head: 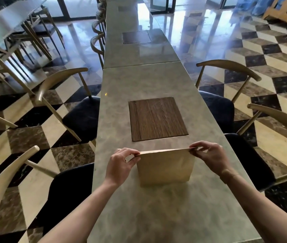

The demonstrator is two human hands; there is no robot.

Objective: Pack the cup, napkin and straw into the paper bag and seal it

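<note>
The paper bag (165, 168) stands upright on the grey worktop (156, 216), near the person and a little toward 6 o'clock from the dark wooden panel (156, 119) that is set into the worktop surface. The top of the bag is pressed flat into one straight edge, which runs from 9 o'clock to 3 o'clock. The left hand (121, 165) holds the 9 o'clock end of this edge: its grip is pinching the paper between the thumb and the curled fingers. The right hand (211, 155) holds the 3 o'clock end in the same way, with the fingertips closed on the corner of the edge. Both forearms come in from 6 o'clock and stay above the worktop. The cup, the napkin and the straw cannot be seen; the closed bag hides whatever is inside, so I cannot tell where they are. At 9 o'clock from the worktop there are chairs (69, 106) with light curved backs and dark seats, and more such chairs stand at 3 o'clock. Toward 12 o'clock a second worktop (135, 53) continues the line, with its own dark panel. The floor (270, 55) has a checker pattern in dark and pale tiles.
</note>
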